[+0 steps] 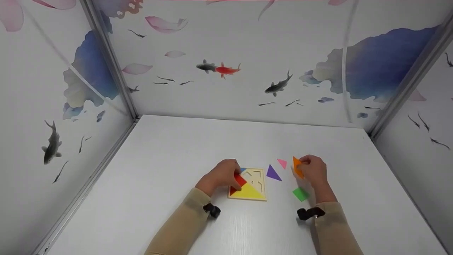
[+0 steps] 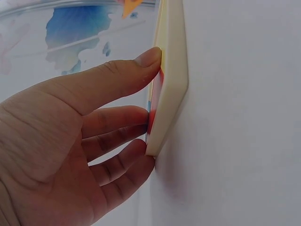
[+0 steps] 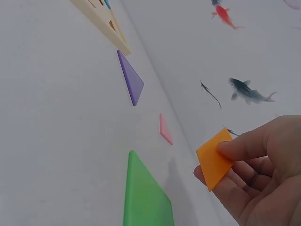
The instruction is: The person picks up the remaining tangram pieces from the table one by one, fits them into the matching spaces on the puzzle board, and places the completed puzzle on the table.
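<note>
My left hand rests on the left side of a cream tangram board, fingertips and thumb touching its top face and edge. Set in the board are a red piece, a large yellow triangle and a blue piece, partly covered by my hand. Its right part shows bare recesses. My right hand pinches an orange parallelogram piece between thumb and fingers, tilted and raised above the table, right of the board.
Between the board and my right hand lie a purple triangle and a small pink triangle. A green square lies nearer, below my right hand. White panels printed with fish enclose the white table at the back and sides.
</note>
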Motion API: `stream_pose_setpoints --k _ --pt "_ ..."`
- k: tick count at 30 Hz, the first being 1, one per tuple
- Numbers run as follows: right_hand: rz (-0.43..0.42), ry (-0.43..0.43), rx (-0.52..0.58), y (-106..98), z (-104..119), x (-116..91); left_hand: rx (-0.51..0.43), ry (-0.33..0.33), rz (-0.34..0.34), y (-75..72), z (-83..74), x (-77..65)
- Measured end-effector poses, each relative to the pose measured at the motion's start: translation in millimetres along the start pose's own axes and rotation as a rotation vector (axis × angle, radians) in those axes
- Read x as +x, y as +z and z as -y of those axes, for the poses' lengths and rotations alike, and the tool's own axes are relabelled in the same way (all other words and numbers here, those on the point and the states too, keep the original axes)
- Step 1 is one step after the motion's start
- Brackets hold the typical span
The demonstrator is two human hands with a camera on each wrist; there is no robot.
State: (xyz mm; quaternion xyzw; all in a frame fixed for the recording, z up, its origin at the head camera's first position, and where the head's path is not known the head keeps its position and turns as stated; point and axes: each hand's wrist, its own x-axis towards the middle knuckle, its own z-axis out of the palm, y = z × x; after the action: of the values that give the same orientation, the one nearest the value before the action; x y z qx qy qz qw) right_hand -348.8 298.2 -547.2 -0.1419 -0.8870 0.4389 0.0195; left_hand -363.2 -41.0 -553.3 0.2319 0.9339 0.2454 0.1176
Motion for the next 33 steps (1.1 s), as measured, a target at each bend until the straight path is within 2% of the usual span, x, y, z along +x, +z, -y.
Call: stream_pose_setpoints --k 6,11,17,29,33 --pt "0.016 0.004 0.047 -1 2 -2 0.029 0.020 -0.003 -1.2 0.0 -0.6" --pt "0.053 0.044 0.062 0 4 -2 0.044 0.036 -0.006 -0.8 1.0 1.0" --pt "0.086 0.070 0.095 5 9 -2 0.044 0.025 -0.004 0.0 2.7 2.3" --pt "0.138 0.068 0.091 14 15 -6 0.032 0.025 -0.007 -0.5 1.1 0.8" --pt "0.150 0.039 0.115 15 15 -8 0.048 0.044 -0.009 -1.0 1.0 0.1"
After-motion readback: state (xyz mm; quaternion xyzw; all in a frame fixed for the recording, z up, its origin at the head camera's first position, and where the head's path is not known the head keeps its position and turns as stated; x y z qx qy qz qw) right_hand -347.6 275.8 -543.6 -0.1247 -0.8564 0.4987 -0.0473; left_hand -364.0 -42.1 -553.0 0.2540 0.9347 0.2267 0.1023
